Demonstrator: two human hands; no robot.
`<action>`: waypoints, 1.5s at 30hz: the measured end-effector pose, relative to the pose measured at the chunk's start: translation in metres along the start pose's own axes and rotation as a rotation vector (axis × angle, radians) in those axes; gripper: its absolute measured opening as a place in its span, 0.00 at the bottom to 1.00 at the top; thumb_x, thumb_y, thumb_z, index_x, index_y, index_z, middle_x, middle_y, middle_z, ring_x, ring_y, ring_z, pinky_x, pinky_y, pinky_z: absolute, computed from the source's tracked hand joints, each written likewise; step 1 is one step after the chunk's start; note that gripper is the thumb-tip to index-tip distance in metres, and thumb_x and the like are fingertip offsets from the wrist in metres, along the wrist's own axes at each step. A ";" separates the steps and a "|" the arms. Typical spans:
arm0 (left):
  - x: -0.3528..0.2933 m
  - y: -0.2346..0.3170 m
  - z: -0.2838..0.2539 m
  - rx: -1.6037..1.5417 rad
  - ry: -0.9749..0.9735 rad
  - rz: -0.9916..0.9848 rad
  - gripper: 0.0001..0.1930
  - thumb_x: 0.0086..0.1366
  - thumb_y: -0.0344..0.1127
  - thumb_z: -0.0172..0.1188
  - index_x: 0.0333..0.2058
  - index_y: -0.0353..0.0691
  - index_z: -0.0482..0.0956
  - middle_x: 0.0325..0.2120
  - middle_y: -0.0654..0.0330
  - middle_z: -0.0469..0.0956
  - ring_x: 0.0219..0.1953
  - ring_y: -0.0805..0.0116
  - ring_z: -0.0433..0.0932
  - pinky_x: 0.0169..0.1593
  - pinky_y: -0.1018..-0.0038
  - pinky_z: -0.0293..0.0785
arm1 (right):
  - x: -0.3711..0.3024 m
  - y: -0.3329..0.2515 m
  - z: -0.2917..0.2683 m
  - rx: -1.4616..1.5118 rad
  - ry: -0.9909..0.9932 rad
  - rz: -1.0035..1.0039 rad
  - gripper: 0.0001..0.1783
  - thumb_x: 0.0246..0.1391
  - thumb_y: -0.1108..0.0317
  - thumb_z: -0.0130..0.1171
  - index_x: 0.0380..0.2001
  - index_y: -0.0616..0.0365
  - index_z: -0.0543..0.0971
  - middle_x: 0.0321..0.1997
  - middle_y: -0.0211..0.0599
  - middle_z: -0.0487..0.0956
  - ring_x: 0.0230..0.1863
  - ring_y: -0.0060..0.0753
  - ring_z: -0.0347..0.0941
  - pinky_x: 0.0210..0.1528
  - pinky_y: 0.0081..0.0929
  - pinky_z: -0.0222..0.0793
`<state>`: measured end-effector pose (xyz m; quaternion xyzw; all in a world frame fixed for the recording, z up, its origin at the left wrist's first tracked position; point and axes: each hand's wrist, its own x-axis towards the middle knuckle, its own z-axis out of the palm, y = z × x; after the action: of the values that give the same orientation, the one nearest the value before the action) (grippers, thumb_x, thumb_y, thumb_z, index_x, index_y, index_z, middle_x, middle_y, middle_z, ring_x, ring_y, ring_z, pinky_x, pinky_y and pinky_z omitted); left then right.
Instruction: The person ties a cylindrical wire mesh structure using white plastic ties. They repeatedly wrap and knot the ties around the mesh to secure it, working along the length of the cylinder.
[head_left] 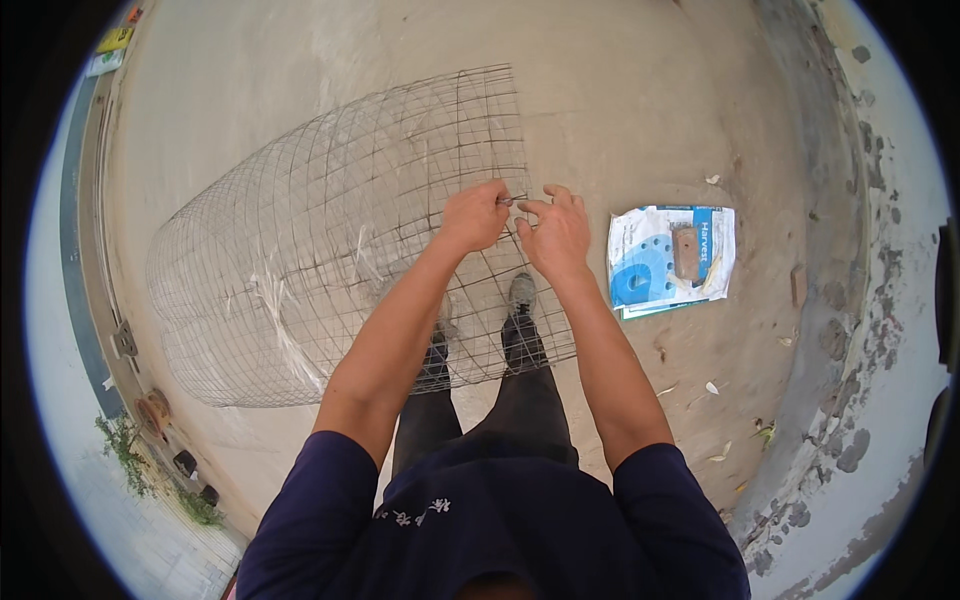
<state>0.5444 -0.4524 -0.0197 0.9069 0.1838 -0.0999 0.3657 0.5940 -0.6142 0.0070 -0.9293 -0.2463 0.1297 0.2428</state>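
A large roll of wire mesh (pixel 460 125) lies on the ground before me, its grid stretching away to the left. At its right edge my left hand (pixel 475 216) is closed, pinching a wire end (pixel 513 200) between thumb and fingers. Just to the right, my right hand (pixel 557 235) has its fingers apart, the tips beside that wire; whether they touch it is too small to tell. White plastic strips (pixel 272 300) are caught on the mesh. My shoes and lower legs show through the grid near its front edge.
Right of the mesh, a flattened white and blue bag (pixel 640 250) lies with a brick (pixel 686 253) on top. A rough, stained wall base runs along the far right. At the left are a door-track-like ledge, green plants (pixel 125 455) and small dark items.
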 end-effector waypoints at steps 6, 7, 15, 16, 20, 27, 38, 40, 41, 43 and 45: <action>0.011 -0.012 0.001 -0.236 -0.122 -0.136 0.11 0.64 0.33 0.61 0.45 0.46 0.83 0.35 0.55 0.85 0.39 0.56 0.84 0.44 0.61 0.79 | 0.021 -0.006 -0.007 -0.015 -0.337 0.127 0.18 0.53 0.56 0.72 0.46 0.46 0.90 0.63 0.43 0.78 0.62 0.46 0.74 0.58 0.41 0.74; 0.014 -0.014 0.000 -0.301 -0.146 -0.165 0.12 0.64 0.31 0.61 0.46 0.46 0.83 0.34 0.56 0.85 0.38 0.58 0.84 0.44 0.63 0.78 | 0.028 -0.008 -0.011 0.000 -0.436 0.174 0.18 0.54 0.54 0.71 0.47 0.46 0.90 0.63 0.43 0.79 0.61 0.46 0.75 0.57 0.41 0.75; 0.026 -0.018 0.010 -0.567 -0.201 -0.264 0.15 0.65 0.22 0.55 0.48 0.42 0.82 0.32 0.59 0.84 0.35 0.69 0.81 0.40 0.70 0.77 | 0.050 0.001 0.006 -0.079 -0.552 0.209 0.14 0.56 0.50 0.69 0.32 0.46 0.91 0.36 0.41 0.87 0.40 0.46 0.84 0.45 0.44 0.78; 0.025 -0.020 0.011 -0.635 -0.183 -0.253 0.16 0.65 0.21 0.53 0.48 0.41 0.82 0.32 0.59 0.83 0.35 0.70 0.81 0.39 0.71 0.76 | 0.050 -0.004 0.006 -0.051 -0.545 0.216 0.14 0.56 0.50 0.69 0.31 0.47 0.91 0.35 0.42 0.87 0.39 0.47 0.84 0.44 0.44 0.78; 0.018 -0.018 0.005 -0.748 -0.184 -0.225 0.15 0.68 0.20 0.51 0.50 0.38 0.80 0.34 0.59 0.82 0.33 0.72 0.79 0.37 0.74 0.75 | 0.031 -0.001 -0.008 0.208 -0.352 0.285 0.15 0.57 0.53 0.68 0.31 0.55 0.89 0.49 0.41 0.85 0.49 0.46 0.81 0.49 0.41 0.78; 0.018 -0.011 -0.014 -0.709 -0.316 -0.249 0.23 0.64 0.18 0.50 0.57 0.34 0.76 0.42 0.55 0.80 0.43 0.68 0.79 0.49 0.71 0.77 | 0.008 -0.016 -0.017 0.088 -0.095 -0.069 0.12 0.60 0.61 0.63 0.31 0.57 0.87 0.44 0.44 0.82 0.51 0.47 0.79 0.46 0.45 0.75; 0.017 -0.002 -0.020 -0.790 -0.372 -0.277 0.28 0.62 0.16 0.51 0.61 0.36 0.75 0.42 0.56 0.78 0.40 0.69 0.77 0.49 0.71 0.77 | 0.018 0.008 -0.006 0.250 -0.450 0.187 0.15 0.58 0.60 0.60 0.39 0.57 0.88 0.40 0.51 0.87 0.43 0.56 0.84 0.47 0.48 0.78; 0.016 0.001 -0.019 -0.780 -0.366 -0.294 0.28 0.61 0.16 0.51 0.61 0.37 0.75 0.42 0.56 0.77 0.40 0.69 0.77 0.49 0.71 0.77 | 0.026 0.014 0.002 0.240 -0.423 0.146 0.16 0.56 0.61 0.59 0.40 0.58 0.88 0.39 0.52 0.87 0.42 0.55 0.84 0.47 0.48 0.79; 0.016 0.001 -0.020 -0.774 -0.361 -0.304 0.28 0.61 0.16 0.51 0.61 0.37 0.75 0.42 0.56 0.77 0.40 0.69 0.77 0.49 0.72 0.77 | 0.032 0.012 0.003 0.195 -0.507 0.178 0.16 0.56 0.61 0.58 0.40 0.58 0.88 0.38 0.52 0.87 0.43 0.54 0.84 0.48 0.48 0.78; 0.017 -0.004 -0.019 -0.799 -0.357 -0.277 0.29 0.61 0.16 0.51 0.62 0.38 0.74 0.42 0.57 0.77 0.40 0.70 0.77 0.49 0.72 0.76 | 0.040 0.005 0.002 0.100 -0.674 0.244 0.16 0.56 0.61 0.58 0.39 0.58 0.88 0.38 0.52 0.87 0.44 0.53 0.84 0.48 0.47 0.78; 0.016 -0.007 -0.018 -0.815 -0.338 -0.266 0.28 0.61 0.16 0.51 0.61 0.38 0.74 0.42 0.57 0.77 0.40 0.70 0.77 0.48 0.72 0.76 | 0.040 0.004 0.000 0.132 -0.712 0.295 0.17 0.57 0.60 0.57 0.38 0.59 0.88 0.38 0.52 0.87 0.45 0.53 0.84 0.48 0.47 0.78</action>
<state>0.5564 -0.4309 -0.0165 0.6286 0.2607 -0.2119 0.7014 0.6292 -0.5965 0.0003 -0.8339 -0.1700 0.4932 0.1801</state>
